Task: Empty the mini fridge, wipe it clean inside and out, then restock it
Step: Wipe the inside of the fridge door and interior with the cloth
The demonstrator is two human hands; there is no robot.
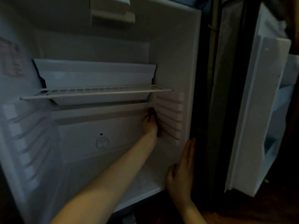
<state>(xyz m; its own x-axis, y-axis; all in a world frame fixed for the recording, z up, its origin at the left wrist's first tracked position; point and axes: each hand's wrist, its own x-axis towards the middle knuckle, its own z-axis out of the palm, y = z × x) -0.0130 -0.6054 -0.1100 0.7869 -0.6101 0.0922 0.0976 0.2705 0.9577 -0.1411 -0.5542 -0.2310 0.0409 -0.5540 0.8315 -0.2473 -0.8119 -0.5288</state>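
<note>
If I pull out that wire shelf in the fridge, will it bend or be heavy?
The wire shelf is probably stiff: it spans the fridge without sagging. Thin rods with gaps between suggest it is light for its size. Its ends seem to sit at the side ridges, so a push would likely slide it.

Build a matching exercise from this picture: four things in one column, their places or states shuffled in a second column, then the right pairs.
1. white wire shelf
2. left hand
3. right hand
4. white plastic-lined fridge door

A. swung open at the far right
B. flat on the front edge of the ribbed right wall
C. spanning the interior from side to side
D. deep inside, beside that wall's ribs

Pairs: 1-C, 2-D, 3-B, 4-A.
</note>
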